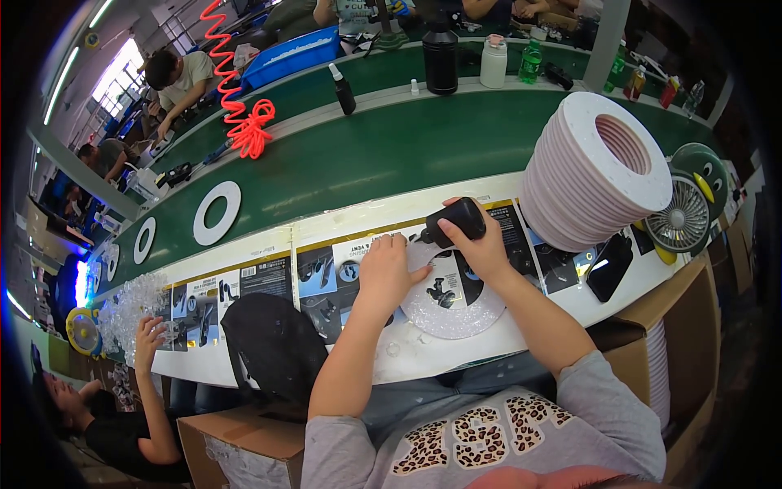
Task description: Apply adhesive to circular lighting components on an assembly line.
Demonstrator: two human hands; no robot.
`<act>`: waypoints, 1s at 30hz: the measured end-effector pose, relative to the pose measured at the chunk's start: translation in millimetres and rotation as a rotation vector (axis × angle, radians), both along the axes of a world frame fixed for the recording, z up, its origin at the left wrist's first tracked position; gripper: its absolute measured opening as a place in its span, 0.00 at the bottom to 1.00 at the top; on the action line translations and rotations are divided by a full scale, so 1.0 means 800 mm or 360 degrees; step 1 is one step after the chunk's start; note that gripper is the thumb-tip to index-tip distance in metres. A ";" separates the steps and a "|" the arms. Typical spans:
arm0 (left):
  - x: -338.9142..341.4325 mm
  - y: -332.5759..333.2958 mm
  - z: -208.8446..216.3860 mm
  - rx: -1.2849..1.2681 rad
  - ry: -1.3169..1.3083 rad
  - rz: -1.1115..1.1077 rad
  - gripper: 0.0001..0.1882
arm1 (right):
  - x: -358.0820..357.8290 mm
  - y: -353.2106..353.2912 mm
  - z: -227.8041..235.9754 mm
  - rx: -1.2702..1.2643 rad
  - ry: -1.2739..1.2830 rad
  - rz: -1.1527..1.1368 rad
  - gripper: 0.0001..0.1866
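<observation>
My right hand (pixel 478 244) is wrapped round a small black squeeze bottle (pixel 458 222), tilted with its nozzle end toward the left. The nozzle end is close to the far left part of a white speckled ring (pixel 456 323), which lies flat on printed sheets in front of me. At the ring's left edge, my left hand (pixel 386 267) grips the rim, with the thumb stretched over toward the hole. Parts of the ring are hidden under both hands. Through its hole the printed sheet shows.
A tall stack of white rings (pixel 570 183) stands at right, beside a small fan (pixel 678 216) and black phone (pixel 609 267). Left are a black cap (pixel 273 342) and clear plastic parts (pixel 134 314). Loose rings (pixel 230 210) lie on the green belt (pixel 366 155). A co-worker's hand (pixel 147 342) is at left.
</observation>
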State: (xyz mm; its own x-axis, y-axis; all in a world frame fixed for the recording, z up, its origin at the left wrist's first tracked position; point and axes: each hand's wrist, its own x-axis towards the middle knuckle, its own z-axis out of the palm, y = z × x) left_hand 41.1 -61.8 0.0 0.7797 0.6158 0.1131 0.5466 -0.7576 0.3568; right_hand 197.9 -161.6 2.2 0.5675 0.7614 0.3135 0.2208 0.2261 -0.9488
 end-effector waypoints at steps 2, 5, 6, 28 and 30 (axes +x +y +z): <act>0.000 0.000 0.000 0.0005 -0.0011 -0.0002 0.29 | 0.000 -0.002 0.005 -0.0061 -0.0035 0.0019 0.16; 0.001 0.000 0.001 -0.0001 0.0017 0.0002 0.29 | 0.000 -0.002 0.005 -0.0047 -0.0019 0.0024 0.16; 0.001 0.000 0.000 0.0003 0.0010 0.0001 0.29 | 0.001 -0.001 0.004 -0.0047 -0.0019 0.0023 0.16; 0.000 0.005 -0.013 0.0056 -0.0049 -0.0030 0.31 | 0.002 0.000 0.003 -0.0038 -0.0062 -0.0039 0.17; 0.000 0.005 -0.012 0.0054 -0.0052 -0.0035 0.31 | 0.002 0.000 0.003 -0.0047 -0.0057 -0.0041 0.18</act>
State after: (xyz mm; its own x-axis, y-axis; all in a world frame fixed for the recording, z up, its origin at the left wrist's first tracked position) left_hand 40.9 -57.5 -9.8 0.7884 0.5941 0.1595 0.5182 -0.7812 0.3481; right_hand 199.8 -161.7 4.6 0.5758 0.7558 0.3117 0.2601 0.1922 -0.9463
